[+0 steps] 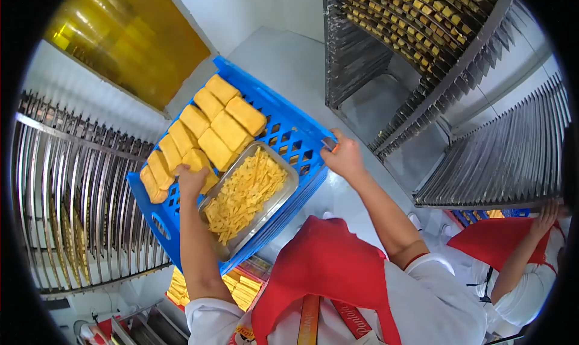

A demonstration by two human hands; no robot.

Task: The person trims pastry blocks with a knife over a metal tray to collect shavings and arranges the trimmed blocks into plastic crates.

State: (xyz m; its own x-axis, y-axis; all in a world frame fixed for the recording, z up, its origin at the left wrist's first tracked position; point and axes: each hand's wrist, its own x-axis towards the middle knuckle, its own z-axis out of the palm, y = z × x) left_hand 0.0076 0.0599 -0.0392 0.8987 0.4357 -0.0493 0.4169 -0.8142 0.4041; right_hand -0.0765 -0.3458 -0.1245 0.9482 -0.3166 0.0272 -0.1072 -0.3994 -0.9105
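A blue plastic crate [301, 128] with a lattice bottom is in front of me, on top of other blue crates. Yellow loaf-like blocks [229, 131] lie in rows across its far and left part. Beside them sits a metal tray [289, 176] filled with yellow strips [247, 191]. My left hand [192, 181] is closed on a yellow block at the near left of the rows. At the crate's right corner my right hand [342, 155] grips the rim, with a small dark object at its fingers that is too small to make out.
Metal racks of trays stand at the left [90, 194], upper right [416, 31] and right [500, 152]. A yellow translucent panel [129, 37] is at the upper left. Another person in a red apron [500, 242] is at the right. Yellow pieces [244, 291] lie in a red crate below.
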